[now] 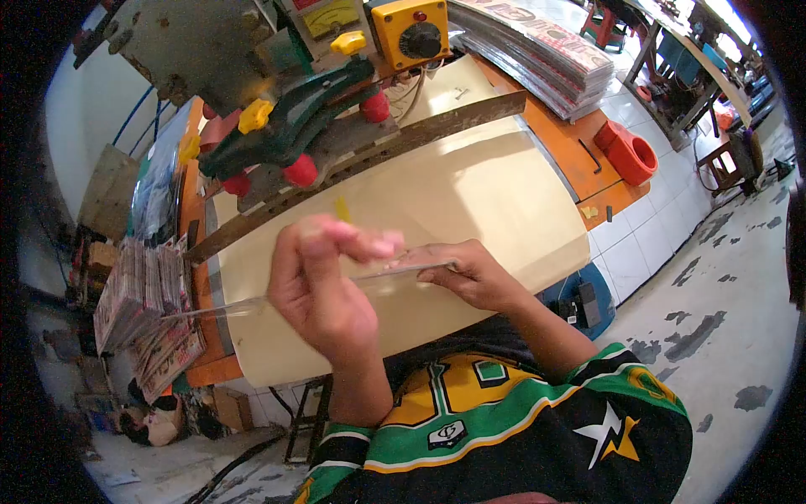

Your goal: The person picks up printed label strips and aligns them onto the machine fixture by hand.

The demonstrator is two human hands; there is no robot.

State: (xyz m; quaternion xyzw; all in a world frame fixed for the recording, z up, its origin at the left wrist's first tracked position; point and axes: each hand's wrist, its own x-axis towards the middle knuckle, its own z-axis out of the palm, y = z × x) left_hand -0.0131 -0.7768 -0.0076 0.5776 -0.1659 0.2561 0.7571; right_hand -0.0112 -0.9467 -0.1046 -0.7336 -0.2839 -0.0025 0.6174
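Basically the right hand (474,275) is pinching a thin sheet (418,268), probably steadying it near the worktop's (495,189) front edge, while blurry left hand's (323,290) grip: can't tell.

Bare cream sheet (495,202) leaves room, with the metal bar (369,164) seemingly blocking its far side.

The left hand (326,290) is blurred, the thin sheet (403,270) is partly hidden behind it, and the shirt (512,428) is cut off below.
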